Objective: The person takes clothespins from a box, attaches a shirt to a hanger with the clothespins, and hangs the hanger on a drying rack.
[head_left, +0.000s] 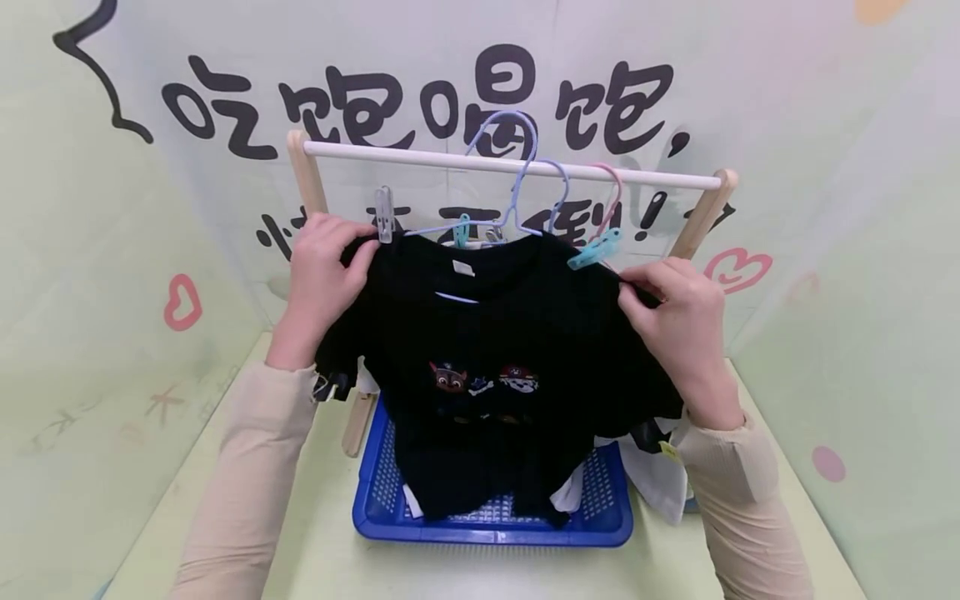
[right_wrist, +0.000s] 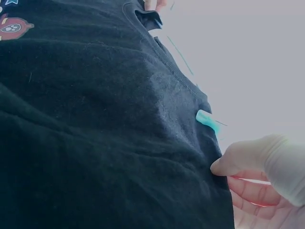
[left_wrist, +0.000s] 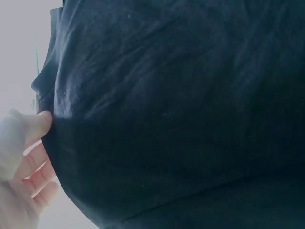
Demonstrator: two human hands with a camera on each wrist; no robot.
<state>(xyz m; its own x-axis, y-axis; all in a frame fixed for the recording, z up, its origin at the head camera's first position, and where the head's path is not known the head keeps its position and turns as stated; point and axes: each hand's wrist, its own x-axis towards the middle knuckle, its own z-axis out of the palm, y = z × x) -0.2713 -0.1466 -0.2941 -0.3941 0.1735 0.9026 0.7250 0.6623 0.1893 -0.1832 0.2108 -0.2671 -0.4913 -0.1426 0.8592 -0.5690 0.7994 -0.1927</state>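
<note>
A black T-shirt (head_left: 487,333) with cartoon-dog prints on its chest hangs spread on a lavender wire hanger (head_left: 513,200). The hanger's hook reaches above the white rod (head_left: 420,158); whether it bears on the rod I cannot tell. My left hand (head_left: 322,262) pinches the shirt at its left shoulder, close to a clear clothespin (head_left: 385,215). On the other side my right hand (head_left: 678,321) pinches the right shoulder, just outside a teal clothespin (head_left: 595,248). In the right wrist view, thumb and fingers grip the cloth edge below that teal clothespin (right_wrist: 208,120).
Wooden posts (head_left: 701,221) carry the rod. Behind the shirt hang a second blue hanger (head_left: 561,192), a pink hanger (head_left: 617,196) and another teal clip (head_left: 462,230). A blue basket (head_left: 491,537) stands below on the table, with white cloth (head_left: 656,479) to its right.
</note>
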